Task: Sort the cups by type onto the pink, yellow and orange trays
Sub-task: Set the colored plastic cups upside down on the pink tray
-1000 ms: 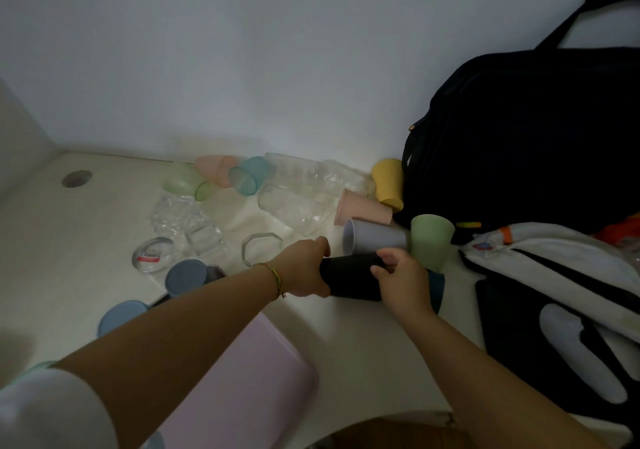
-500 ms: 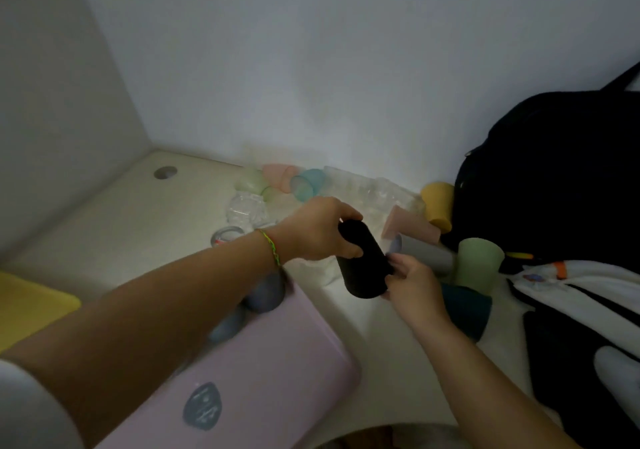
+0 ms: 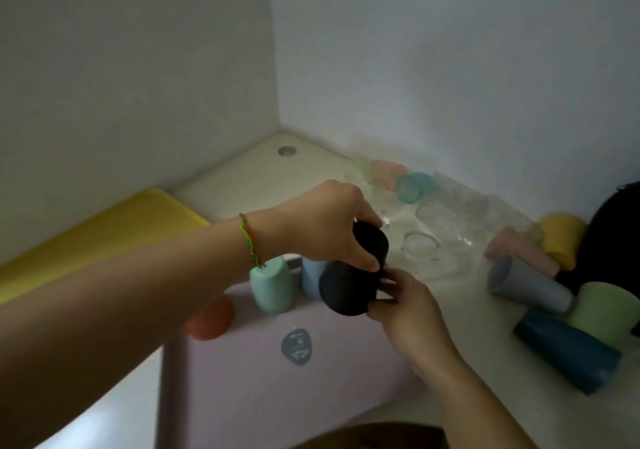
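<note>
Setting: pale corner counter (image 3: 249, 175), cups scattered along wall.
Hands: left hand (image 3: 332, 223) and right hand (image 3: 408, 306) both clamped on black cups (image 3: 353, 272), apparently pulling nested pair apart.
Position: over pink tray (image 3: 311, 379), beside mint cup (image 3: 272, 287), likely grouping alike.

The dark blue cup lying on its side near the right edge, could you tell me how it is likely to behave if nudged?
The dark blue cup lies on its side, so it would probably roll, curving because it looks tapered. It seems to rest against the green cup, which might stop it. It looks like opaque plastic, so likely light and stiff.
</note>
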